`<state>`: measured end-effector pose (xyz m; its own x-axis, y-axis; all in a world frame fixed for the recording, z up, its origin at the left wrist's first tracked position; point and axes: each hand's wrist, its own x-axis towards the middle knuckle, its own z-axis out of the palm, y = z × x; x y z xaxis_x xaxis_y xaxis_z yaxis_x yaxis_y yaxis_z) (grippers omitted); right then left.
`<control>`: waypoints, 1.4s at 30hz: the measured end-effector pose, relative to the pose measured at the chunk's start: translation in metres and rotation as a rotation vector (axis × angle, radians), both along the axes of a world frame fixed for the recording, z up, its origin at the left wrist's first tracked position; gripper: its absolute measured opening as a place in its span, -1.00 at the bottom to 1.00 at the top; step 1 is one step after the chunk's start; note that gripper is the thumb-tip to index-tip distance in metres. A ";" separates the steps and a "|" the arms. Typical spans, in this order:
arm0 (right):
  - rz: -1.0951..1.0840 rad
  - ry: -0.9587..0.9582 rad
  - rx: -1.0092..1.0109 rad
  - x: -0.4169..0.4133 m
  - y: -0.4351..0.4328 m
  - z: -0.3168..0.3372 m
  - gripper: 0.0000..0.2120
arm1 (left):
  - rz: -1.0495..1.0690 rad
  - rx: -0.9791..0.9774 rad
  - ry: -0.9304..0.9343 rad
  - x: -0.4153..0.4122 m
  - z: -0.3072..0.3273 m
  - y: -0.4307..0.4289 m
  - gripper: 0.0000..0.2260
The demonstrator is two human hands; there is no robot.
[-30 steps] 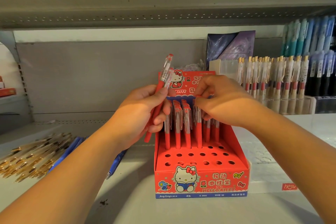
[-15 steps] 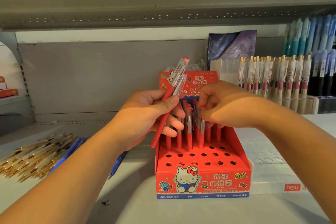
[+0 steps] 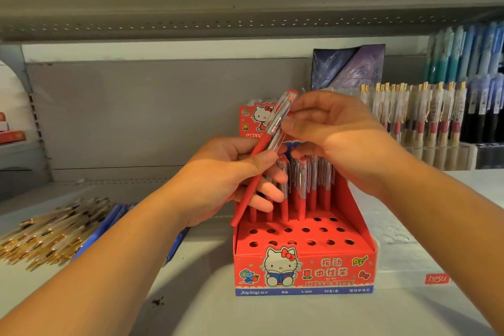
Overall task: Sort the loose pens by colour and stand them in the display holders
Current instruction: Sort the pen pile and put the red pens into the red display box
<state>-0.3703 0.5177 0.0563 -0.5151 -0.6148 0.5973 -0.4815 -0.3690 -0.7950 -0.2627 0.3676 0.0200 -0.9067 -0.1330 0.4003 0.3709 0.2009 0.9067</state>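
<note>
A red Hello Kitty display holder (image 3: 304, 271) stands on the shelf at centre, with several red pens (image 3: 302, 191) upright in its back rows and empty holes in front. My left hand (image 3: 231, 180) grips two red pens (image 3: 259, 155) that slant up to the right above the holder's left side. My right hand (image 3: 338, 133) has come up to the clear upper ends of those pens and pinches one between thumb and fingers.
Loose gold-trimmed pens (image 3: 46, 234) and blue pens (image 3: 109, 224) lie in a heap on the shelf at left. Filled clear holders with gold-clipped pens (image 3: 417, 114) and blue pens (image 3: 469, 54) stand at the back right. A shelf overhang (image 3: 245, 16) hangs above.
My right hand has left the pens standing in the holder and risen to the tops of the pens in my left hand. My left hand has tilted them further right.
</note>
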 end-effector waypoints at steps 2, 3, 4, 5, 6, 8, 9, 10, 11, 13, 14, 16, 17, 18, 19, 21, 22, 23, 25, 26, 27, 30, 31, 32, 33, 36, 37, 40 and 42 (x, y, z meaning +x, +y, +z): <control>0.041 -0.073 -0.028 -0.001 0.000 0.001 -0.84 | -0.020 0.023 -0.004 -0.001 0.001 -0.001 -0.80; 0.058 -0.109 -0.044 -0.002 0.000 0.002 -0.83 | -0.026 0.036 -0.002 -0.002 0.001 -0.002 -0.77; 0.061 -0.136 -0.059 -0.003 0.000 0.002 -0.84 | -0.022 0.041 0.005 -0.002 0.002 -0.002 -0.75; 0.048 -0.156 -0.074 -0.004 0.001 0.004 -0.84 | -0.005 0.038 0.015 -0.002 0.002 -0.003 -0.73; 0.027 -0.170 -0.088 -0.006 0.001 0.005 -0.84 | 0.027 0.029 0.029 -0.002 0.003 -0.004 -0.71; -0.033 -0.177 -0.107 -0.008 0.003 0.007 -0.83 | 0.111 0.001 0.062 -0.003 0.004 -0.006 -0.70; -0.077 -0.159 -0.099 -0.008 0.003 0.008 -0.82 | 0.156 -0.017 0.080 -0.004 0.004 -0.007 -0.73; -0.136 -0.119 -0.075 -0.008 0.003 0.008 -0.81 | 0.196 -0.034 0.096 -0.004 0.004 -0.007 -0.77; -0.209 -0.062 -0.038 -0.009 0.002 0.007 -0.80 | 0.223 -0.042 0.110 -0.004 0.004 -0.008 -0.81; -0.347 0.067 0.029 -0.009 0.000 0.005 -0.77 | 0.219 -0.012 0.113 -0.004 0.007 -0.008 -0.80; -0.399 0.121 0.048 -0.009 -0.001 0.004 -0.76 | 0.196 0.015 0.103 -0.003 0.008 -0.007 -0.78; -0.468 0.190 0.064 -0.010 -0.001 0.003 -0.78 | 0.147 0.072 0.082 -0.002 0.010 -0.006 -0.74; -0.491 0.207 0.067 -0.011 0.000 0.003 -0.81 | 0.130 0.093 0.080 -0.002 0.011 -0.006 -0.74; -0.508 0.216 0.072 -0.012 0.000 0.004 -0.83 | 0.125 0.106 0.084 -0.002 0.011 -0.007 -0.75; -0.518 0.218 0.081 -0.013 0.000 0.004 -0.84 | 0.129 0.111 0.089 -0.002 0.011 -0.006 -0.76; -0.519 0.206 0.102 -0.014 0.000 0.004 -0.83 | 0.117 0.115 0.090 -0.002 0.010 -0.004 -0.82; -0.519 0.203 0.112 -0.014 0.000 0.004 -0.83 | 0.096 0.123 0.093 -0.002 0.010 -0.003 -0.87; -0.521 0.205 0.119 -0.013 0.001 0.004 -0.83 | 0.068 0.132 0.098 -0.002 0.009 -0.003 -0.93; -0.522 0.202 0.127 -0.012 0.002 0.005 -0.82 | 0.030 0.122 0.103 -0.002 0.008 -0.005 -0.87; -0.520 0.199 0.130 -0.012 0.003 0.006 -0.82 | 0.028 0.102 0.104 -0.002 0.008 -0.006 -0.83; -0.518 0.197 0.133 -0.011 0.003 0.006 -0.82 | 0.031 0.078 0.106 -0.002 0.008 -0.007 -0.81; -0.512 0.200 0.145 -0.012 0.006 0.008 -0.84 | 0.021 0.060 0.108 -0.002 0.007 -0.009 -0.79; -0.512 0.210 0.161 -0.013 0.006 0.008 -0.85 | 0.019 0.064 0.113 -0.002 0.007 -0.008 -0.80; -0.511 0.226 0.191 -0.014 0.006 0.008 -0.86 | 0.023 0.068 0.119 -0.002 0.007 -0.008 -0.80; -0.511 0.247 0.237 -0.015 0.006 0.008 -0.86 | 0.032 0.072 0.123 -0.003 0.006 -0.008 -0.80; -0.537 0.343 0.425 -0.018 0.004 0.005 -0.86 | 0.072 0.071 0.133 -0.003 0.006 -0.007 -0.80; -0.560 0.375 0.467 -0.018 0.004 0.004 -0.87 | 0.080 0.063 0.133 -0.003 0.006 -0.007 -0.80; -0.605 0.426 0.512 -0.018 0.006 0.005 -0.87 | 0.090 0.040 0.126 -0.002 0.005 -0.005 -0.85; -0.625 0.461 0.535 -0.017 0.007 0.006 -0.87 | 0.089 0.026 0.117 -0.001 0.006 -0.005 -0.86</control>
<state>-0.3870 0.5251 0.0626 -0.6273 -0.5588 0.5425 -0.7781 0.4213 -0.4659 -0.2633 0.3626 0.0256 -0.8380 -0.2231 0.4980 0.4561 0.2146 0.8637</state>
